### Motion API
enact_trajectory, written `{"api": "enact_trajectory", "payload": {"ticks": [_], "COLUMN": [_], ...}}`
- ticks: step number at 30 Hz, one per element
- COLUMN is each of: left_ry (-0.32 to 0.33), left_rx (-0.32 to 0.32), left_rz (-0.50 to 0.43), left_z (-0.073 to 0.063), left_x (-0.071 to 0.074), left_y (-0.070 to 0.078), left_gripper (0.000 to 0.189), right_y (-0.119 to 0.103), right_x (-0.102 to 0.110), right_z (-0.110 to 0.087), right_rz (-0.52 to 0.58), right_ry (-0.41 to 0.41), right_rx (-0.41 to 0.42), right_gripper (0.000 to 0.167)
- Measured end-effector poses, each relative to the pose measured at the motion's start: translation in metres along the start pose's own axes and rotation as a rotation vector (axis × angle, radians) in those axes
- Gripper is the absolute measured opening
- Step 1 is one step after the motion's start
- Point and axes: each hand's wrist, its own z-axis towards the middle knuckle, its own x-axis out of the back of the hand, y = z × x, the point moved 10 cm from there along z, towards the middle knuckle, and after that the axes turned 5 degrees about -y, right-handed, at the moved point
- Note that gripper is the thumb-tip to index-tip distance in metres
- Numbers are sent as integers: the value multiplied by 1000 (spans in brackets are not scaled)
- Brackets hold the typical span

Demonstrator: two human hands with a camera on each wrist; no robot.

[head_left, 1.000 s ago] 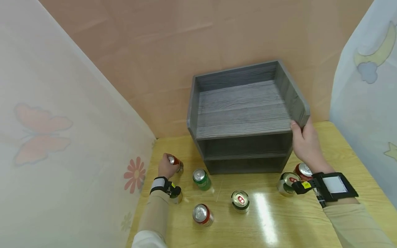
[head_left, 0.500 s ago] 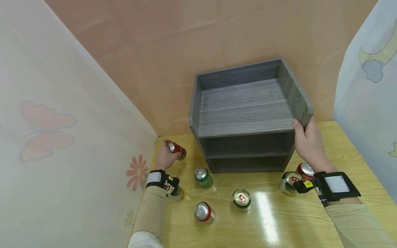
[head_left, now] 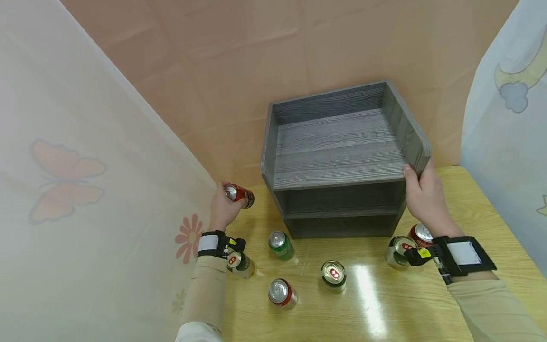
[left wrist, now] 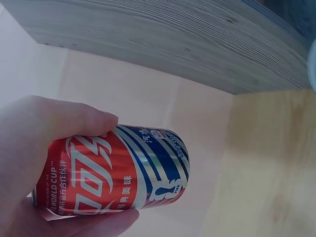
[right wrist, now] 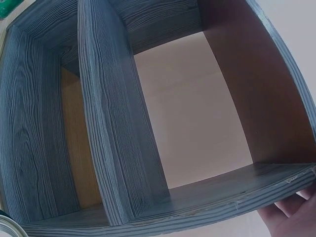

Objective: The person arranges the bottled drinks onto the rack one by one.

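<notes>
My left hand (head_left: 223, 208) grips a red soda can (head_left: 240, 195), tilted, left of the grey wooden shelf unit (head_left: 337, 147). In the left wrist view, thumb and fingers wrap the red end of that can (left wrist: 113, 170), and its blue striped end points away toward the shelf's side panel (left wrist: 163, 37). My right hand (head_left: 423, 194) grips the shelf's right side panel near its front edge, thumb on the inner face. Through the right wrist view I see the open compartments and the middle board (right wrist: 116, 113), with my fingers (right wrist: 291, 212) at the panel's outer side.
On the wooden table (head_left: 312, 318) stand a green can (head_left: 280, 246), a red-topped can (head_left: 282, 294) and a gold-topped can (head_left: 334, 275). Another gold-topped can (head_left: 240, 264) is by my left wrist. Two more, a gold-topped can (head_left: 399, 251) and a red can (head_left: 420, 234), are by my right wrist.
My left hand has lifted the red can and moved it toward the back wall, tilting it. My right hand keeps its grip on the shelf.
</notes>
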Motion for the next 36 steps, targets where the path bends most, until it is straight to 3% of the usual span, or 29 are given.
{"api": "enact_trajectory", "payload": {"ticks": [10,19,26,36], "left_ry": [53,112,191,323], "left_rx": [-100,-183,-266,-371], "left_rz": [-11,-52,-43,-111], "left_z": [2,1,-4,-10], "left_x": [26,44,61,89], "left_y": [38,63,88,125], "left_gripper": [68,68,65,66], "right_y": [-1,1,2,0], "right_x": [0,-1,-1,-4], "right_z": [1,2,3,4], "right_rz": [4,9,4,17], "right_ry": [0,9,4,-3], "right_rx": [5,4,-2,13], "right_gripper": [53,53,52,53]}}
